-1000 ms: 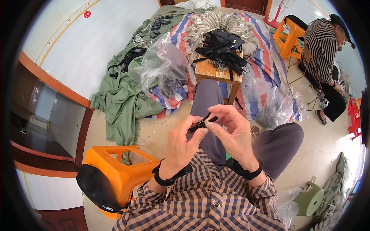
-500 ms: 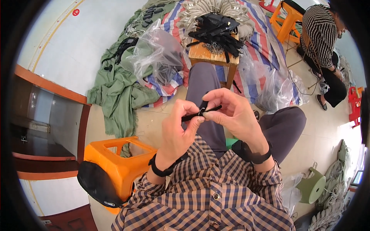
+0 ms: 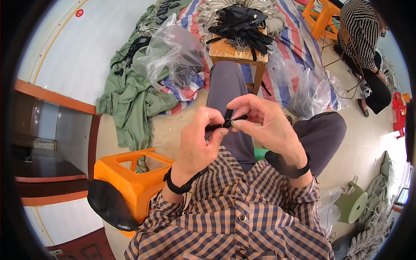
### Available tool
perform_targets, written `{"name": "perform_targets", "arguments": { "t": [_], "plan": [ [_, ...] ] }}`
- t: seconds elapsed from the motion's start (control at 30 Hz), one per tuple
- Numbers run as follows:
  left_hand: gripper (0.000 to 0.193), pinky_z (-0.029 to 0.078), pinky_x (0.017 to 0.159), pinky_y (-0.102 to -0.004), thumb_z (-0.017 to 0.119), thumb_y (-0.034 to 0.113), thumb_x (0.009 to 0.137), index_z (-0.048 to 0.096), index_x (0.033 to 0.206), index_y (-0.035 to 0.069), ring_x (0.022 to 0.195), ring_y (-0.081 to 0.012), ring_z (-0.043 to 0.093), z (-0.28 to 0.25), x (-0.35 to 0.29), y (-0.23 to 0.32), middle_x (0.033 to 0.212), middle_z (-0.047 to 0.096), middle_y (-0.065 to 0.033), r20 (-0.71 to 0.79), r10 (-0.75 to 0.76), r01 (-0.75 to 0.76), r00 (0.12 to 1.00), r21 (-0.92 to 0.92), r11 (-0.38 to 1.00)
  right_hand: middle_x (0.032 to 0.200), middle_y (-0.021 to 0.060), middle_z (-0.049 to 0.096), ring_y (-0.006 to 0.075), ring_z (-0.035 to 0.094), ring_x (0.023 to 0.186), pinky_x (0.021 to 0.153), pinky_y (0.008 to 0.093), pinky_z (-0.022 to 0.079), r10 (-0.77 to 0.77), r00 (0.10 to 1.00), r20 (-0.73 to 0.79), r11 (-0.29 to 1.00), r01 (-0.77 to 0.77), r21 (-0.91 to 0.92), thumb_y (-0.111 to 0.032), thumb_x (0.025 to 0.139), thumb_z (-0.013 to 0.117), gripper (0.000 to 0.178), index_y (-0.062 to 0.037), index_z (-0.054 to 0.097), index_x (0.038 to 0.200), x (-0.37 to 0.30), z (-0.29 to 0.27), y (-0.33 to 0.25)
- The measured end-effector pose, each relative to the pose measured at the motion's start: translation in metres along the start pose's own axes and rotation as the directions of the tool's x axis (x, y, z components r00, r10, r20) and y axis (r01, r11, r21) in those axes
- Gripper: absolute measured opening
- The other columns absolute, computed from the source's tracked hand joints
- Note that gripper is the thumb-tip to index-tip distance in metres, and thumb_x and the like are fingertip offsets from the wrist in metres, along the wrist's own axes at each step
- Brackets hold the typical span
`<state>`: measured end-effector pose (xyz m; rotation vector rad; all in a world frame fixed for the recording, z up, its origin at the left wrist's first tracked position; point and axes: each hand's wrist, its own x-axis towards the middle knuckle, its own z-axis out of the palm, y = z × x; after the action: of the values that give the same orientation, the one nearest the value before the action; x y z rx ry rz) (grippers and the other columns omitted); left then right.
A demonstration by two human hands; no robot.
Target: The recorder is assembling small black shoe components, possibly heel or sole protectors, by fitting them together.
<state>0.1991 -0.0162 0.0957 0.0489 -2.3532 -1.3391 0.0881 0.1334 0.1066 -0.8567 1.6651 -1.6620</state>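
My left hand (image 3: 201,141) pinches one end of a narrow black strap (image 3: 212,128) between thumb and fingers. Close beside it, my right hand (image 3: 272,125) grips the same strap near its middle, where pieces cross. One short end sticks up between the hands, and another points right under my right fingers. Whether a ring or buckle sits at the crossing is too small to tell. Beyond my knee, a heap of black straps (image 3: 242,27) and small metal hardware (image 3: 239,44) lies on a wooden stool (image 3: 232,55).
At my left stands an orange plastic stool (image 3: 130,173) with a black bag (image 3: 108,203) against it. Clear plastic bags (image 3: 177,56) and green cloth (image 3: 130,104) lie on a striped sheet (image 3: 299,52). Another person (image 3: 362,37) sits at the far right, near a green reel-like object (image 3: 353,207).
My right hand has shifted slightly right and tilted, its end of the strap angling up more. My left hand keeps its pinch. The whole view has moved slightly.
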Motion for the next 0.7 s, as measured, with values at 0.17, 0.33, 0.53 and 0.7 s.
{"name": "perform_targets", "arguments": {
  "t": [0.17, 0.33, 0.53, 0.7],
  "plan": [
    [0.028, 0.050, 0.066, -0.0295, 0.063, -0.008, 0.076, 0.048, 0.096, 0.002, 0.078, -0.0215, 0.062, 0.000, 0.001, -0.004, 0.087, 0.056, -0.0092, 0.072, 0.037, -0.039, 0.997, 0.024, 0.999, 0.090, 0.0051, 0.060, 0.0091, 0.062, 0.077, 0.070, 0.0204, 0.050, 0.065, 0.996, 0.066, 0.998, -0.066, 0.009, 0.004, 0.080, 0.062, 0.028, 0.0016, 0.054, 0.107, -0.002, -0.002, 0.003],
    [0.028, 0.050, 0.067, -0.0310, 0.061, -0.009, 0.075, 0.048, 0.097, 0.002, 0.079, -0.0245, 0.061, 0.002, 0.006, -0.007, 0.087, 0.056, -0.0103, 0.072, 0.044, -0.049, 0.996, 0.061, 0.997, 0.085, 0.0050, 0.062, 0.0079, 0.061, 0.077, 0.065, 0.0210, 0.049, 0.044, 0.998, -0.047, 0.989, -0.037, 0.141, 0.001, 0.078, 0.062, 0.026, 0.0000, 0.053, 0.102, -0.001, 0.005, 0.017],
    [0.029, 0.050, 0.069, -0.0320, 0.063, -0.006, 0.076, 0.048, 0.099, 0.003, 0.078, -0.0244, 0.063, 0.006, 0.009, -0.008, 0.087, 0.059, -0.0111, 0.066, 0.026, -0.030, 0.998, 0.055, 0.998, 0.090, 0.0051, 0.061, 0.0079, 0.059, 0.082, 0.073, 0.0222, 0.048, 0.013, 0.996, -0.086, 1.000, -0.012, 0.022, 0.002, 0.078, 0.063, 0.023, -0.0002, 0.056, 0.100, -0.002, 0.000, 0.026],
    [0.016, 0.047, 0.062, -0.0281, 0.065, 0.002, 0.080, 0.053, 0.091, 0.002, 0.067, -0.0178, 0.061, 0.003, 0.006, -0.013, 0.074, 0.060, -0.0082, 0.035, -0.161, 0.161, 0.986, 0.000, 0.987, 0.090, 0.0035, 0.061, 0.0074, 0.058, 0.083, 0.074, 0.0217, 0.048, -0.050, 0.996, -0.076, 0.992, 0.059, 0.116, 0.002, 0.079, 0.064, 0.025, -0.0006, 0.057, 0.102, -0.003, -0.005, 0.027]
  ]
}}
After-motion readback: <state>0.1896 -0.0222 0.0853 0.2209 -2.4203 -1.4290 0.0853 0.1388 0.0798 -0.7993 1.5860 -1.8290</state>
